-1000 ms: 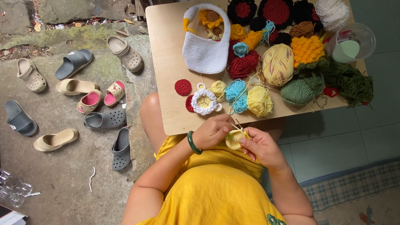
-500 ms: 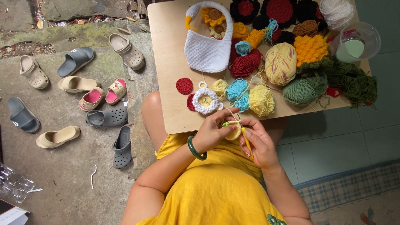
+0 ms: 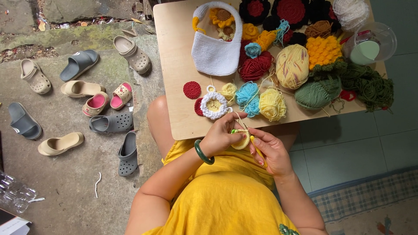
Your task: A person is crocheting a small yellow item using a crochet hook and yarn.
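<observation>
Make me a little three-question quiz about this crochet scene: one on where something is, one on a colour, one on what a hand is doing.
1. Where does the white crocheted bag lie?
A. on the wooden table
B. on the ground among the shoes
C. in the person's lap

2. What colour is the bangle on the left wrist?
A. red
B. green
C. white

3. What is the left hand doing?
A. resting flat on the table
B. gripping a shoe
C. pinching a small yellow crochet piece

Answers:
1 A, the bag rests on the table, near its far edge.
2 B, the ring around the wrist is dark green.
3 C, its fingers close on the yellow crochet piece, while the right hand holds a yellow hook beside it.
</observation>
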